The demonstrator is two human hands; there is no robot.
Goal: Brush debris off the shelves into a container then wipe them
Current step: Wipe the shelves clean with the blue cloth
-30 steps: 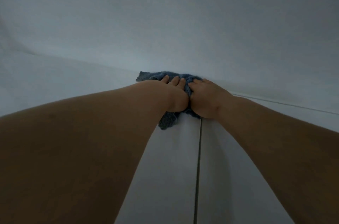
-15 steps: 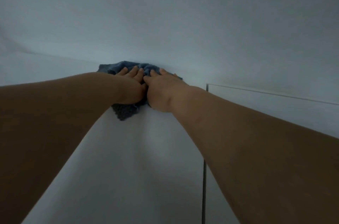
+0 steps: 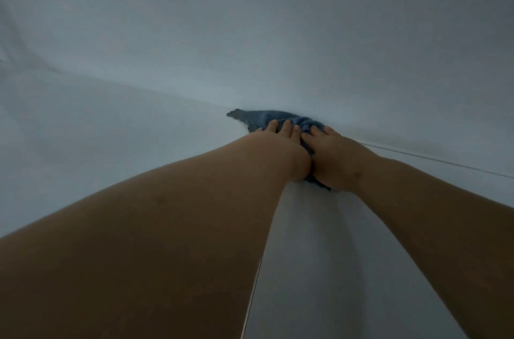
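Since the blue cloth (image 3: 267, 119) is soft & light, it'll prob bunch if pinched, so flat palms suit it. Left hand (image 3: 281, 141) & right hand (image 3: 333, 155) press it side by side, fingers straight, at the white shelf's (image 3: 306, 255) back edge.

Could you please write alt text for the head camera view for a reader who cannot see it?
Two bare hands, left hand and right hand, press side by side on a crumpled blue cloth at the back of a white shelf. Both forearms reach forward from the lower edge, in dim light.
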